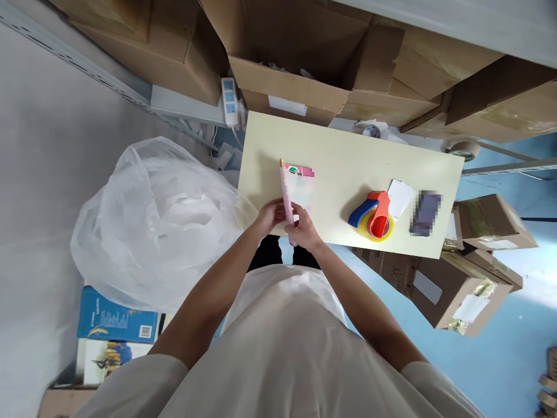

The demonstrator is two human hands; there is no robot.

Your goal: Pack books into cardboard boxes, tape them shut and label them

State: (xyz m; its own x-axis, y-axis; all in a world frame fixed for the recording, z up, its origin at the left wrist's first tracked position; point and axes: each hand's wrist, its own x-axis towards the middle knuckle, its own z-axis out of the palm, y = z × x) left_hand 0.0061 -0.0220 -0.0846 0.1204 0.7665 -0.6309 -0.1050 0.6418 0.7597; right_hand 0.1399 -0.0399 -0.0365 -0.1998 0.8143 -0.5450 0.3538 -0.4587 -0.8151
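Far left a big clear plastic bag [156, 223] on the floor, books [116, 322] below it. L hand [270, 215] & R hand [303, 230] meet at the near edge of the pale table [348, 159], both w/ fingers closed on a thin pink packet [288, 194] held edge-up, just over a flat pink pack [301, 186]. Further right: tape dispenser [373, 216], white card [399, 197], cardboard boxes [461, 284] beyond

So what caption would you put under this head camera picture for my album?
Both hands, left hand and right hand, hold a pink packet on edge over a pale table, beside a tape dispenser.
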